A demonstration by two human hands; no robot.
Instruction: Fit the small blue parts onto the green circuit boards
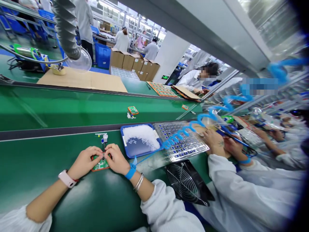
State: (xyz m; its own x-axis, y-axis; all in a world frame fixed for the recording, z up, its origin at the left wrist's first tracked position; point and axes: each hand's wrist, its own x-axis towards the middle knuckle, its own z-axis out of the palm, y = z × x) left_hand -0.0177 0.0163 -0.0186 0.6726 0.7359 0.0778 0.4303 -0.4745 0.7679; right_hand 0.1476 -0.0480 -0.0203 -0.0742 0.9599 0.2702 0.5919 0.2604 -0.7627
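A small green circuit board [101,165] with an orange edge lies on the green bench in front of me. My left hand [87,159] is closed at its upper left edge, thumb and fingers over the board. From the other side my right hand [117,158] closes on its upper right edge, and the two hands' fingertips meet over the board. Whatever small part is between the fingertips is hidden. Just beyond them sits a small white and blue component [104,139], with dark wires running toward the board.
Right of my hands are a blue tray [131,152] of small white pieces and a clear blister tray [181,138] of parts. A coiled blue hose [200,120] crosses above. A black fan [184,182] lies nearer. Beyond, a conveyor [72,108] carries boards; a co-worker's hands [214,141] work at right.
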